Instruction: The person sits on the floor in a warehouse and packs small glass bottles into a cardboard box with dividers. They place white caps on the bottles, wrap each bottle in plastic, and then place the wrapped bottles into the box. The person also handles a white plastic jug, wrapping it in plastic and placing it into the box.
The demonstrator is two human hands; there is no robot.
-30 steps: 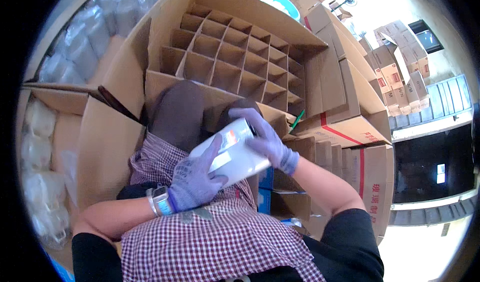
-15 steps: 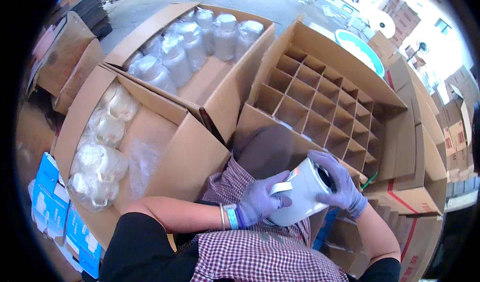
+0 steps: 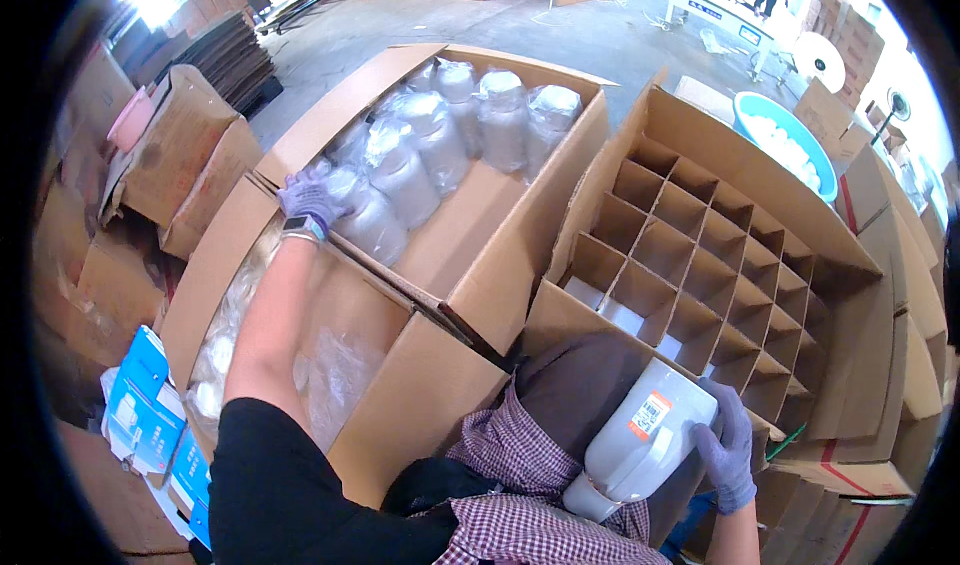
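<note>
A white jug (image 3: 640, 445) with a side handle and an orange-and-white label lies tilted over my lap. My gloved right hand (image 3: 728, 447) grips its upper right end. My gloved left hand (image 3: 312, 201) is stretched out to the far left, its fingers apart at the near-left corner of a carton (image 3: 520, 255). It is nearest to a white jar-shaped container (image 3: 368, 220) wrapped in clear plastic; whether it touches is not clear. Several similar wrapped containers stand in that carton.
A carton with cardboard dividers (image 3: 690, 240) stands at the right. Nearer left, another carton (image 3: 455, 390) holds bagged white pieces (image 3: 215, 350) and loose clear plastic (image 3: 340, 375). Blue printed boxes (image 3: 145, 395) lie at far left; a blue tub (image 3: 800, 145) stands behind right.
My left hand has let go of the jug's handle and reached out to the far-left carton. My right hand still holds the jug, now turned with its label facing up. The view has shifted.
</note>
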